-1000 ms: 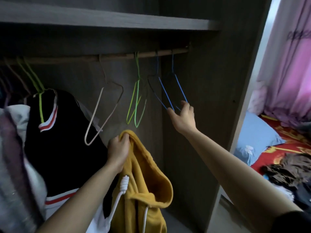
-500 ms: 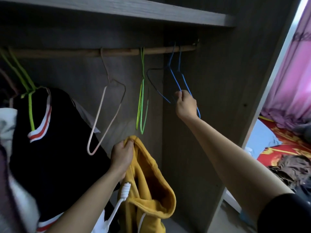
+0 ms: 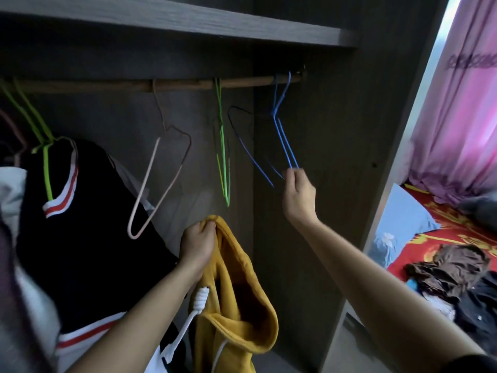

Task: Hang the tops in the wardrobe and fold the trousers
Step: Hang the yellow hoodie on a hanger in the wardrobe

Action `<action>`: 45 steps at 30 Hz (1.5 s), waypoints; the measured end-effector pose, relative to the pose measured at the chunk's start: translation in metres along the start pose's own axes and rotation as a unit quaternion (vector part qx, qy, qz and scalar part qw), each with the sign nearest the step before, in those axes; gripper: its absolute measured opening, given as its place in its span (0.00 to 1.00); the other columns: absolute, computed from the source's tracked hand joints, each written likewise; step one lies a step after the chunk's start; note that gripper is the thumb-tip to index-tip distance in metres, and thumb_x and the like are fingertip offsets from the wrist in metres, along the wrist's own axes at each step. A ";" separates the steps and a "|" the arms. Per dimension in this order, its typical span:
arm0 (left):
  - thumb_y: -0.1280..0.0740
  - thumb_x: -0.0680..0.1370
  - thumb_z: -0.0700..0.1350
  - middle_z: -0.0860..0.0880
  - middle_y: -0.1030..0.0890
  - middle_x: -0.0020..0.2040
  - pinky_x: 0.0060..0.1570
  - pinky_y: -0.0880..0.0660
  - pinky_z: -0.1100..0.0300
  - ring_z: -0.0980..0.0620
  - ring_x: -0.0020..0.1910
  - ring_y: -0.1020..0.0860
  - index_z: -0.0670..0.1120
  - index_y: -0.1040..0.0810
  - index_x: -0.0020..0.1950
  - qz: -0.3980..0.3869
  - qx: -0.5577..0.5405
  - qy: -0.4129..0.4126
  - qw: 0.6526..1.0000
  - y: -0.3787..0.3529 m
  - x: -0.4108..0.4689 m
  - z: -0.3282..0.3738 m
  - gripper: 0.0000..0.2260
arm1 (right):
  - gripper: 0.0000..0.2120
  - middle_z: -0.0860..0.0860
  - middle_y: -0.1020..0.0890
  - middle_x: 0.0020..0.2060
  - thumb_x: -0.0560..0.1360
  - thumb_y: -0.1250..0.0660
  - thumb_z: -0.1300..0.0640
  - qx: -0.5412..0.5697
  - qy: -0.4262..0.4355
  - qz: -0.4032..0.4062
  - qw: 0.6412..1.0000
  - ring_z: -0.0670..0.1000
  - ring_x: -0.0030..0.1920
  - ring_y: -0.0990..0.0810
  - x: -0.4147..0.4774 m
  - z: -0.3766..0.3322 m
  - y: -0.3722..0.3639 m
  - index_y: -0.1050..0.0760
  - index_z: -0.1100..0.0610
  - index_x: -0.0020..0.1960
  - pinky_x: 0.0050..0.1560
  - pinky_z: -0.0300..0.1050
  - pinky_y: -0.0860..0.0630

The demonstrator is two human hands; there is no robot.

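I face an open wardrobe with a wooden rail (image 3: 188,84) under a shelf. My left hand (image 3: 197,243) grips the top of a yellow hooded top (image 3: 236,297), which hangs down with white drawstrings. My right hand (image 3: 298,192) pinches the lower end of a blue wire hanger (image 3: 282,130) that still hooks on the rail's right end. A second blue hanger (image 3: 252,157) hangs just to its left. A green hanger (image 3: 223,157) and a pink hanger (image 3: 150,184) hang empty further left.
A black top with red and white trim (image 3: 80,224) hangs at the left on a green hanger. The wardrobe's side panel (image 3: 336,184) stands right of my hand. A bed (image 3: 451,230) with a blue pillow (image 3: 403,222) and a pile of dark clothes (image 3: 457,275) lies at the right under pink curtains (image 3: 462,103).
My right hand reached up from below the blue hangers, closed on one and now pulls its lower end to the right. My left hand kept holding the yellow top.
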State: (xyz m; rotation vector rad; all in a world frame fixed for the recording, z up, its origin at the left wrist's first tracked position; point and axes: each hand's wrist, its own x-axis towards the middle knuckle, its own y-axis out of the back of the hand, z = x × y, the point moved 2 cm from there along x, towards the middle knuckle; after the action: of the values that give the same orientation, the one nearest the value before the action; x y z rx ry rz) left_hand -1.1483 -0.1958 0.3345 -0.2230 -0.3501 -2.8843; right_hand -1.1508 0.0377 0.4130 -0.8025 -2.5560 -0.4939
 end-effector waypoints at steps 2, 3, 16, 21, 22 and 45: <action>0.41 0.74 0.52 0.54 0.28 0.27 0.32 0.31 0.57 0.54 0.29 0.28 0.47 0.27 0.32 -0.008 0.002 0.007 1.000 -0.002 -0.004 -0.001 0.14 | 0.13 0.47 0.23 0.32 0.83 0.42 0.46 0.004 -0.006 -0.011 1.000 0.47 0.34 0.24 -0.039 0.029 0.009 0.29 0.53 0.44 0.37 0.50 0.30; 0.40 0.74 0.52 0.55 0.29 0.26 0.31 0.31 0.58 0.56 0.28 0.28 0.49 0.28 0.31 -0.014 0.004 0.011 1.000 -0.004 -0.006 -0.002 0.14 | 0.14 0.48 0.25 0.30 0.82 0.40 0.45 0.002 -0.010 -0.022 1.000 0.45 0.30 0.27 -0.055 0.040 0.015 0.31 0.53 0.43 0.34 0.52 0.30; 0.39 0.76 0.50 0.44 0.21 0.36 0.36 0.28 0.54 0.42 0.39 0.21 0.41 0.22 0.38 0.019 0.100 0.042 0.994 -0.035 -0.032 -0.014 0.14 | 0.25 0.47 0.31 0.23 0.80 0.45 0.37 -0.096 0.019 0.017 0.995 0.44 0.26 0.29 -0.170 0.114 0.157 0.34 0.51 0.31 0.27 0.35 0.36; 0.39 0.77 0.50 0.34 0.19 0.50 0.45 0.28 0.51 0.35 0.50 0.21 0.35 0.20 0.49 0.048 0.170 0.033 0.984 -0.046 -0.040 -0.019 0.18 | 0.29 0.49 0.39 0.22 0.79 0.44 0.38 -0.210 0.033 -0.029 0.977 0.45 0.24 0.39 -0.216 0.136 0.225 0.39 0.59 0.30 0.28 0.45 0.38; 0.39 0.77 0.50 0.33 0.19 0.50 0.44 0.29 0.51 0.35 0.50 0.21 0.35 0.21 0.49 0.050 0.174 0.035 0.983 -0.049 -0.042 -0.019 0.19 | 0.29 0.51 0.39 0.22 0.78 0.44 0.38 -0.223 0.035 -0.040 0.973 0.48 0.24 0.39 -0.224 0.139 0.235 0.38 0.59 0.30 0.27 0.45 0.38; 0.40 0.79 0.45 0.49 0.24 0.37 0.41 0.27 0.54 0.52 0.37 0.25 0.47 0.25 0.41 -0.144 0.047 -0.042 0.988 -0.095 -0.106 0.025 0.08 | 0.31 0.48 0.23 0.27 0.78 0.53 0.29 -0.258 -0.026 -0.307 0.916 0.46 0.29 0.24 -0.255 0.131 0.206 0.26 0.51 0.35 0.31 0.46 0.28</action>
State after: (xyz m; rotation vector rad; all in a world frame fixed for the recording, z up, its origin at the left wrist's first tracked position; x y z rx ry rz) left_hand -1.0667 -0.0775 0.3190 -0.3004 -0.5765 -3.1365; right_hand -0.8725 0.1391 0.2211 -0.1245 -2.7277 -1.3963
